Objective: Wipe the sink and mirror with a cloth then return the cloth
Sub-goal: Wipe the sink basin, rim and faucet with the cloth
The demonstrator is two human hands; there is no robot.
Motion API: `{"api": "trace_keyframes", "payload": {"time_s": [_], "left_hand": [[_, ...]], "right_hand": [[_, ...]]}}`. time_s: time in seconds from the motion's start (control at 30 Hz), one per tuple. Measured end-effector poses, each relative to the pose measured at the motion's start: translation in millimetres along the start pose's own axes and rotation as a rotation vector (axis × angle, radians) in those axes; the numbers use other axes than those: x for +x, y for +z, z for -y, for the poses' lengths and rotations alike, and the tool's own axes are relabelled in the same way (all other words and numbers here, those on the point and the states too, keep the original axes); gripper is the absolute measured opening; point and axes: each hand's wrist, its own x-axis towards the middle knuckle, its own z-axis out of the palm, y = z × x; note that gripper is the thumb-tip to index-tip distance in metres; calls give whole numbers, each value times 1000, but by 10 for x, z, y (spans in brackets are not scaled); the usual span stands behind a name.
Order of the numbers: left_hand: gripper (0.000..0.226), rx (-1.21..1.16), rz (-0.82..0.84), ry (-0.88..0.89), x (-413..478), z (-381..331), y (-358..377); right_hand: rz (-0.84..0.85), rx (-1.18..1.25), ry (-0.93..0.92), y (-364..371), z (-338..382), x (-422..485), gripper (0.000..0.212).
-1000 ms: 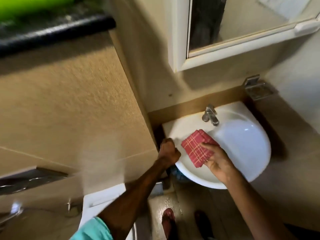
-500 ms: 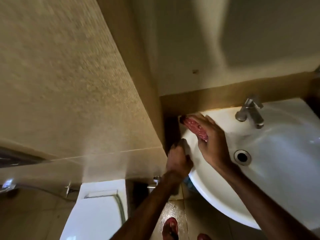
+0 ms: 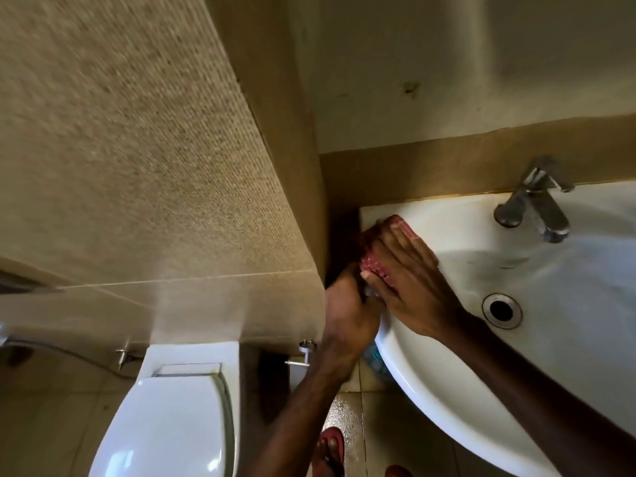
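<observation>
My right hand (image 3: 409, 284) still presses the red cloth (image 3: 373, 268) flat, fingers straight, on the sink's (image 3: 447, 390) back left corner; my left hand (image 3: 347, 315) keeps gripping its left edge.

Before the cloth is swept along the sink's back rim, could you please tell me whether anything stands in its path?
Yes: the tap stands on the back rim of the sink, right of the cloth that the right hand presses flat on the left corner. The rim between them looks bare.
</observation>
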Motion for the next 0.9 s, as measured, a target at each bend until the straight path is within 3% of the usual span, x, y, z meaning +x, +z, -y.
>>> {"api": "trace_keyframes", "payload": {"time_s": [0.17, 0.33, 0.43, 0.6, 0.7, 0.9], "left_hand": [[48, -14, -127, -43, -17, -73, 61], [72, -80, -221, 2, 89, -192, 112], [68, -96, -253, -29, 128, -216, 118], [55, -86, -244, -50, 126, -208, 119], [48, -54, -237, -58, 143, -235, 139], [66, 59, -125, -35, 234, -242, 231]], "right_hand": [[68, -122, -1, 200, -71, 166, 65], [77, -137, 26, 197, -219, 558, 63], [28, -91, 73, 207, -136, 434, 62], [-11, 37, 51, 217, -21, -38, 61], [-11, -6, 17, 197, -135, 32, 62], [-35, -71, 132, 146, -390, 366, 56]]}}
